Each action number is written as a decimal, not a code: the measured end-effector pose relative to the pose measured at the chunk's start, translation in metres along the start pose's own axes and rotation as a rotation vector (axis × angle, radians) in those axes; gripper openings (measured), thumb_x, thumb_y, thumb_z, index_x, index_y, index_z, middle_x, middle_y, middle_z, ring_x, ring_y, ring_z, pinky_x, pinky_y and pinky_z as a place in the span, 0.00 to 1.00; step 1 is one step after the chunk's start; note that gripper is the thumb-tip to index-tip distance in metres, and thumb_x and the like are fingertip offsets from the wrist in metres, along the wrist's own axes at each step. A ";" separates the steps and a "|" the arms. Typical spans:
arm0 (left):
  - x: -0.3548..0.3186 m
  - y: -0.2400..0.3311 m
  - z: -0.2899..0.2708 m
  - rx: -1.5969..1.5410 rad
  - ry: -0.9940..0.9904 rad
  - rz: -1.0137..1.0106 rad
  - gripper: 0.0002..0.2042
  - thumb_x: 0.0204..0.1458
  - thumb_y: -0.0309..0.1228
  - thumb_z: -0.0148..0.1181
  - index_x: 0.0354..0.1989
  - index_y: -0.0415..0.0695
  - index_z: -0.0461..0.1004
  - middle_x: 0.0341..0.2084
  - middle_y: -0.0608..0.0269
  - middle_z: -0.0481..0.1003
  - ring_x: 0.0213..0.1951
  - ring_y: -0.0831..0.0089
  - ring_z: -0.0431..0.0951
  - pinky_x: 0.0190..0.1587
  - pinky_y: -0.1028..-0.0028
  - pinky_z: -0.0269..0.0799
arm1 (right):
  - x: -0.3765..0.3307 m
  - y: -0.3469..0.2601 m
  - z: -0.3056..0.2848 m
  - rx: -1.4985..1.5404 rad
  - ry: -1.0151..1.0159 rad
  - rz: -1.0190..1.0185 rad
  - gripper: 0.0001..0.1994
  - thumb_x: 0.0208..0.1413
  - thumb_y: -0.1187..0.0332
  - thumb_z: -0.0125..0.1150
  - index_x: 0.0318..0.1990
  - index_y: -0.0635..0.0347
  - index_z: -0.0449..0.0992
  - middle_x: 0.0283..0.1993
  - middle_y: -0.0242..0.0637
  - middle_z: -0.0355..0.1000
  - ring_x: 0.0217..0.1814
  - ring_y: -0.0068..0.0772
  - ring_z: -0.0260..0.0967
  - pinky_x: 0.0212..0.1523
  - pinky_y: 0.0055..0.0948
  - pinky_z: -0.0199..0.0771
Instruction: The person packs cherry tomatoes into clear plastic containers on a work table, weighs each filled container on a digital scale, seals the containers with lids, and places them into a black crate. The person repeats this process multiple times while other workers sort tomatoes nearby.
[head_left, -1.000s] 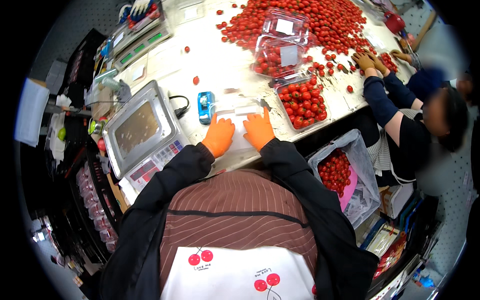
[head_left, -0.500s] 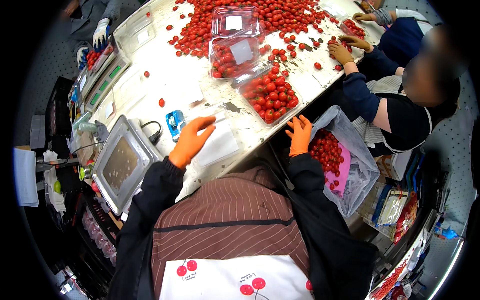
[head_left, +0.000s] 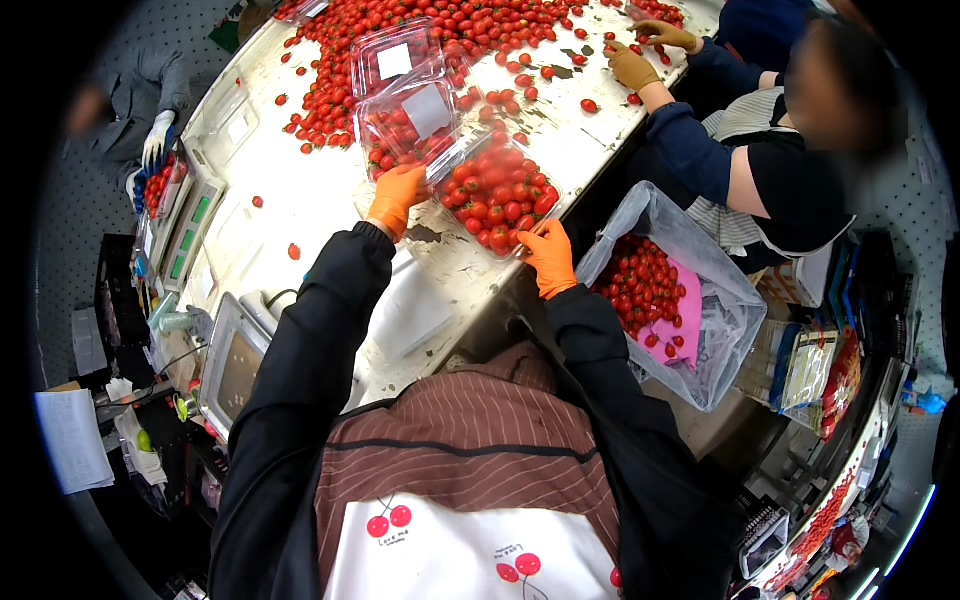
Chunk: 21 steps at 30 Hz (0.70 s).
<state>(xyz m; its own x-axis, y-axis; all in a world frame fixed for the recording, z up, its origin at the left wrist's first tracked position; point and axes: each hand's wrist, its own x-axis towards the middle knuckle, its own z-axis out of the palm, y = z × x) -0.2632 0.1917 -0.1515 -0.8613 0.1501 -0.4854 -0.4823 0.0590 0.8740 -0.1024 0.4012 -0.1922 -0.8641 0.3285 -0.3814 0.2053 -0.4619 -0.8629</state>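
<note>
Both my hands wear orange gloves. My left hand (head_left: 396,196) grips the left edge of a clear plastic punnet (head_left: 497,193) filled with red cherry tomatoes, lying open on the white table (head_left: 300,190). My right hand (head_left: 548,256) holds the punnet's near right corner. Two more clear punnets with white labels, one closer (head_left: 415,122) and one farther (head_left: 396,60), lie just beyond it, partly filled.
A heap of loose cherry tomatoes (head_left: 480,25) covers the far table. A bag-lined crate of tomatoes (head_left: 655,290) stands at my right. A person in gloves (head_left: 632,66) sorts at the right; another gloved hand (head_left: 155,140) is far left. Scales (head_left: 235,365) sit at my left.
My left hand moved from the flat white sheet by the scale up to the tomato punnet, and my right hand rose from the table edge to grasp its corner. The view shifted.
</note>
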 end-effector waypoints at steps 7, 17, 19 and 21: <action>-0.099 0.034 -0.033 -0.138 -0.062 0.185 0.15 0.53 0.31 0.51 0.45 0.33 0.67 0.35 0.58 0.71 0.37 0.69 0.73 0.46 0.71 0.69 | -0.041 -0.060 0.020 0.107 -0.147 -0.017 0.09 0.44 0.79 0.58 0.27 0.60 0.61 0.23 0.34 0.64 0.22 0.25 0.64 0.23 0.22 0.65; -0.276 0.030 -0.086 -0.620 -0.097 0.270 0.27 0.56 0.41 0.46 0.62 0.41 0.52 0.57 0.56 0.60 0.58 0.64 0.61 0.59 0.66 0.56 | -0.140 -0.080 0.108 0.098 -0.774 0.066 0.10 0.47 0.81 0.55 0.30 0.61 0.59 0.27 0.37 0.62 0.25 0.28 0.66 0.28 0.24 0.71; -0.301 0.021 -0.100 -0.471 0.032 0.329 0.27 0.56 0.39 0.46 0.62 0.41 0.52 0.58 0.56 0.59 0.58 0.65 0.60 0.59 0.66 0.56 | -0.150 -0.071 0.117 0.069 -0.853 0.127 0.09 0.49 0.81 0.54 0.32 0.62 0.59 0.29 0.38 0.64 0.27 0.29 0.68 0.28 0.26 0.72; -0.324 0.016 -0.105 -0.384 0.115 0.371 0.28 0.54 0.36 0.47 0.63 0.40 0.50 0.58 0.55 0.59 0.59 0.64 0.60 0.59 0.65 0.57 | -0.156 -0.059 0.125 0.062 -0.887 0.199 0.09 0.50 0.80 0.54 0.32 0.62 0.59 0.29 0.38 0.64 0.26 0.28 0.68 0.28 0.26 0.71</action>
<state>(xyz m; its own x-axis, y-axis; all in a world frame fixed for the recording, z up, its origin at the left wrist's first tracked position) -0.0082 0.0399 0.0175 -0.9863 -0.0180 -0.1638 -0.1476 -0.3450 0.9269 -0.0371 0.2742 -0.0400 -0.8571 -0.5044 -0.1043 0.3855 -0.4938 -0.7794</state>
